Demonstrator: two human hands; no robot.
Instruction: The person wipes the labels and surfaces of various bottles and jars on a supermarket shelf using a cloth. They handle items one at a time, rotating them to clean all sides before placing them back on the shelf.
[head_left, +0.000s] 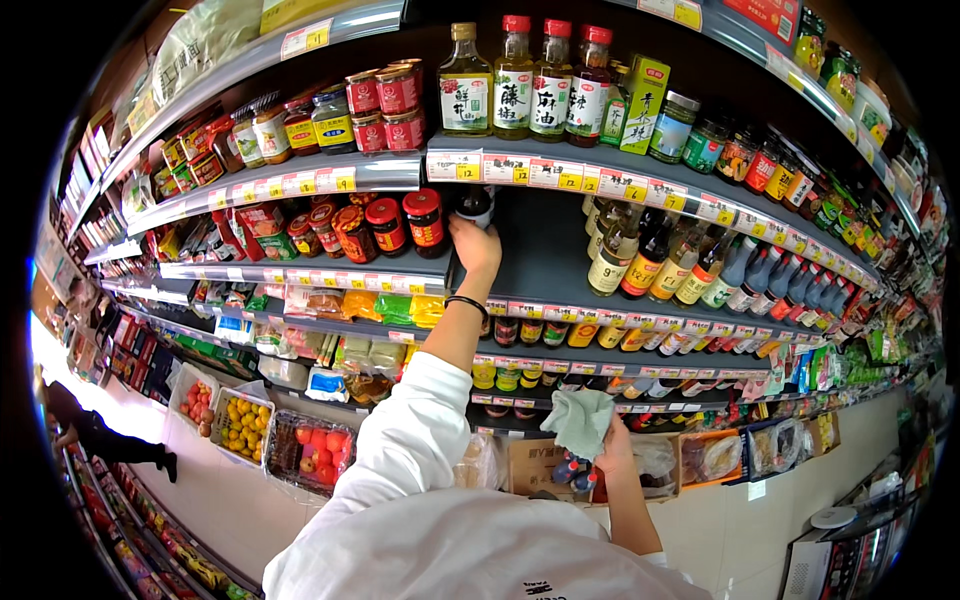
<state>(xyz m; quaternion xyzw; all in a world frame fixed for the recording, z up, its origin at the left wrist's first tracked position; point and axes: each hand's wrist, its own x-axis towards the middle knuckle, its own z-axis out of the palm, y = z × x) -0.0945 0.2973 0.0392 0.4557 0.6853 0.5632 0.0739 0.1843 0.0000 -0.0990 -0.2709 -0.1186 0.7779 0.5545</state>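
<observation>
My left hand (478, 247) reaches onto a middle shelf and grips a dark bottle with a white label (475, 204). The upper shelf's edge hides the bottle's top. Red-lidded sauce jars (424, 223) stand just left of that hand. To its right, past a stretch of dark shelf surface (536, 255), are rows of glass seasoning bottles (609, 264). Lower down, my right hand (619, 448) holds a bunched pale grey-green cloth (579, 421). Dark bottles with red on their caps (574, 474) show under the cloth; whether that hand touches them I cannot tell.
Tall oil bottles (553, 82) line the shelf above, behind a price-tag rail (559, 171). Along the floor stand a crate of yellow fruit (244, 427), a crate of red fruit (319, 450) and a cardboard box (536, 465). Another person's leg (127, 442) is at far left.
</observation>
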